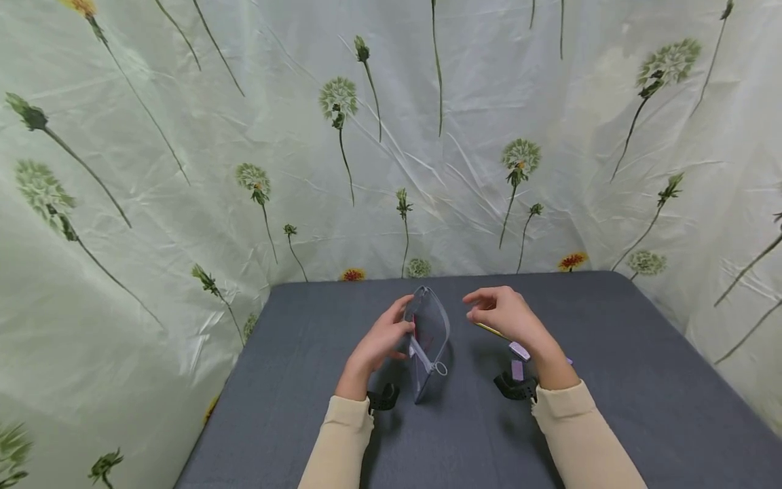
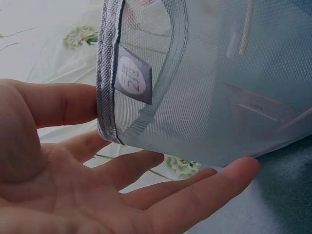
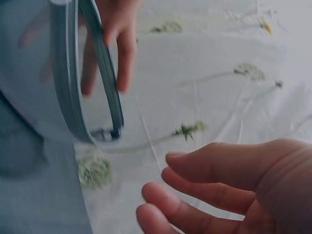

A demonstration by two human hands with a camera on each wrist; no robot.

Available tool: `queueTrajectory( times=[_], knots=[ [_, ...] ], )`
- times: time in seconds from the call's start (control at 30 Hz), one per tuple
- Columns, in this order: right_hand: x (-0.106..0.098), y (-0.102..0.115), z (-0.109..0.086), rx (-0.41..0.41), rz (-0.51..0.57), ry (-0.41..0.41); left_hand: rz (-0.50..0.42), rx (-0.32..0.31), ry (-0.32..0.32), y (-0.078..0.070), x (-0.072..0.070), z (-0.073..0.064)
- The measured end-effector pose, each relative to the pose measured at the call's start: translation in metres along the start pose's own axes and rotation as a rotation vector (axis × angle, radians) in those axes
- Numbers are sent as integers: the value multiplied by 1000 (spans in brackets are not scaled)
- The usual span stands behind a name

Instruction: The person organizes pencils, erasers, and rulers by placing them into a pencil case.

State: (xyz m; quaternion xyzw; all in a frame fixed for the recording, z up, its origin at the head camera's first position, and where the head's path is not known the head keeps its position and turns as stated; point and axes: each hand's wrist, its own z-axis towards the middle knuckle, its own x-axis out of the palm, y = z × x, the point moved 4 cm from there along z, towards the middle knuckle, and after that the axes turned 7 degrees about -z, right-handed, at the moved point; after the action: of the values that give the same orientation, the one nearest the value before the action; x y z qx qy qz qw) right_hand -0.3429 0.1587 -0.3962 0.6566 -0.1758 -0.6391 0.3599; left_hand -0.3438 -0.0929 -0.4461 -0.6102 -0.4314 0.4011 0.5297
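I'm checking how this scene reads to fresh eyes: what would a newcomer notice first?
Probably the dandelion-print cloth, filling the background behind the dark table. Next comes the mesh zipper pouch near the middle, mouth open, its edge pinched by the left hand. The right hand hovers to the pouch's right, near a small purple block.

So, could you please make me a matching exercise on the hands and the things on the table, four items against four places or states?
1. left hand
2. right hand
3. mesh pouch
4. lilac blocks

A. unzipped, its mouth gaping
B. lying on the dark table
C. fingers bent, apart from the pouch
D. holding the pouch by its side

Right pairs: 1-D, 2-C, 3-A, 4-B
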Motion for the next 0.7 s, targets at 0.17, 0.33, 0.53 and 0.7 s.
queueTrajectory(
  times=[0.17,0.33,0.53,0.7],
  knots=[
    [-15,-16,1,32,-64,-5,30,28,2,-1,-1,-1],
    [-24,-28,3,68,-129,-32,44,30,-17,-3,-2,-2],
    [-24,-42,8,86,-195,-27,46,26,-34,-5,-2,-1],
    [-14,-61,12,114,-223,-6,46,18,-35,-3,-1,-2]
  ],
)
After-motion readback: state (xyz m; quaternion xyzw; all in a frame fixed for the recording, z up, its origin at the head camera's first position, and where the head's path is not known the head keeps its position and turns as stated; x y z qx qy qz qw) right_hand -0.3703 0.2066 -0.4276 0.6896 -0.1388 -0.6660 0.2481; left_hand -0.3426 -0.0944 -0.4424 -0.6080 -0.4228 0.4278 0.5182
